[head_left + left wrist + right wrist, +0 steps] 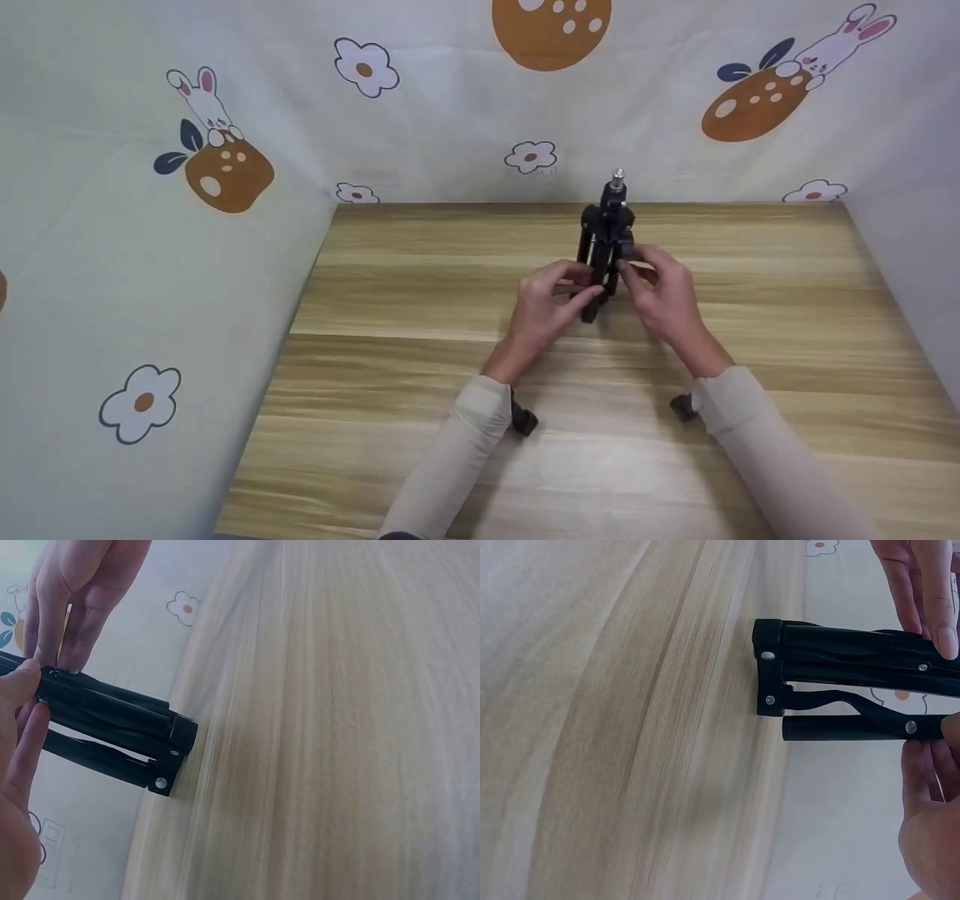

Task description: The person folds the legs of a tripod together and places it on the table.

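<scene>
A small black tripod (pixel 607 223) stands upright with its legs folded nearly together and a silver screw (pixel 618 177) on top. My left hand (pixel 546 300) pinches the lower legs from the left, thumb in front and fingers behind. From the other side my right hand (pixel 666 294) grips a leg between thumb and fingers. That leg (pixel 836 727) sits slightly apart from the rest in the right wrist view, joined by a curved brace (pixel 840 699). The left wrist view shows the tripod's lower end (pixel 180 735) close over the wooden tabletop.
The wood-grained table (pixel 390 300) spreads beneath both arms. Behind it rises a pale cloth backdrop (pixel 442 127) printed with rabbits, orange fruit and flowers, continuing along both sides. Dark wrist-worn pieces (pixel 523 420) show below each sleeve cuff.
</scene>
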The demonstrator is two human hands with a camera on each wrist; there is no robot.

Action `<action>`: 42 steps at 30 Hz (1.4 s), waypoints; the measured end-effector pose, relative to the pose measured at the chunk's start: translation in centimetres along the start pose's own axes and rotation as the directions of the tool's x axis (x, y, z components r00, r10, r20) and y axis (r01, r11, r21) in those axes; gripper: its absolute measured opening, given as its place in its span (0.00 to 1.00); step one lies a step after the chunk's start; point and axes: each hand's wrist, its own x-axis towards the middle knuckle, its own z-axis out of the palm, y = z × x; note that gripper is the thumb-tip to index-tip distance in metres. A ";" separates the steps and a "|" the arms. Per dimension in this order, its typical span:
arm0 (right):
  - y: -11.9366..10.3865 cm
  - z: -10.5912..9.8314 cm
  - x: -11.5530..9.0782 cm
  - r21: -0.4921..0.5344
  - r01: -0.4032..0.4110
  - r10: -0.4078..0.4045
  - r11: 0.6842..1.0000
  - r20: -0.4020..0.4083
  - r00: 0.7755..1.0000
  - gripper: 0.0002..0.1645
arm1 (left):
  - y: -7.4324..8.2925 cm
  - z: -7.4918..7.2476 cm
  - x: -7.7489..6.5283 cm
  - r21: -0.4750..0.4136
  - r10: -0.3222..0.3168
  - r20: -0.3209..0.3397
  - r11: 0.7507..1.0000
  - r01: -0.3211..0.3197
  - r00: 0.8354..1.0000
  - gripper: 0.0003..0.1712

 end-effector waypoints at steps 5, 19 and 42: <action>0.1 0.0 0.0 -0.001 0.011 -0.011 1.000 0.003 1.000 0.13 | 0.1 0.0 0.0 0.019 -0.001 0.005 1.000 0.001 1.000 0.12; 0.2 0.1 -0.1 0.075 -0.023 0.024 0.997 -0.006 1.000 0.14 | 0.0 -0.3 0.0 0.025 -0.018 0.011 1.000 0.018 1.000 0.12; -0.2 0.4 -0.6 0.135 -0.090 0.090 0.987 0.007 0.996 0.14 | 0.1 -0.3 0.1 0.002 -0.035 0.024 0.999 0.035 0.999 0.13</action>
